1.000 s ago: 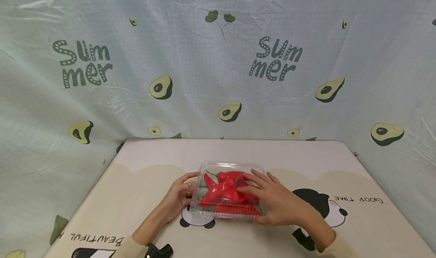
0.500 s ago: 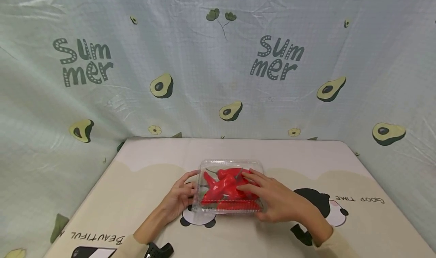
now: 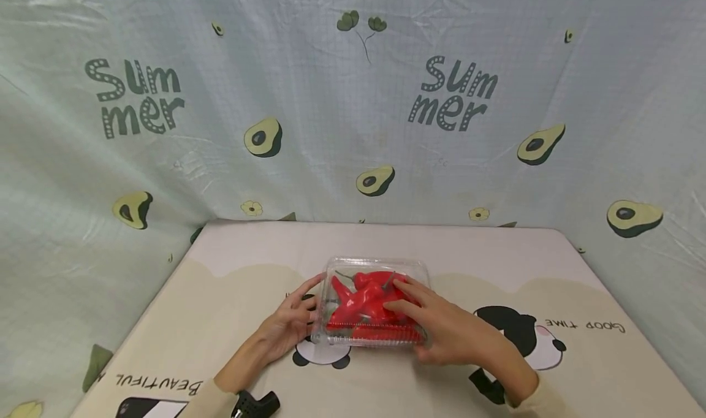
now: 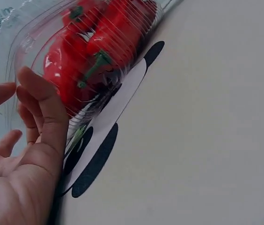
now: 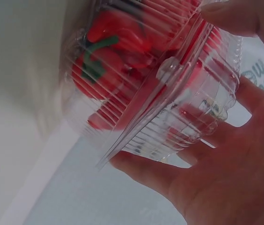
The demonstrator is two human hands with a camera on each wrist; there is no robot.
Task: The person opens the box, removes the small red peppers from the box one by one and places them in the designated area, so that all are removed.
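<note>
A clear plastic clamshell box (image 3: 329,269) filled with several red peppers (image 3: 368,301) lies mid-table in the head view, its lid down over them. At its left side my left hand (image 3: 287,326) pinches the rim; the left wrist view has thumb and finger meeting at that edge. My right hand (image 3: 449,326) grips the box from the right, two fingers spread over the top and the thumb low at the near corner. Green stems show through the ribbed wall in both wrist views. In the right wrist view, fingers (image 5: 146,173) curl behind the box.
The table mat (image 3: 386,387) carries printed pandas and lettering. Behind and beside it hangs a pale curtain (image 3: 320,99) with avocado prints. A black strap device (image 3: 256,404) sits at the left wrist.
The near edge of the box has shifted slightly away from me, with the right hand following. Both hands stay at its two sides, and the head view has tilted a little.
</note>
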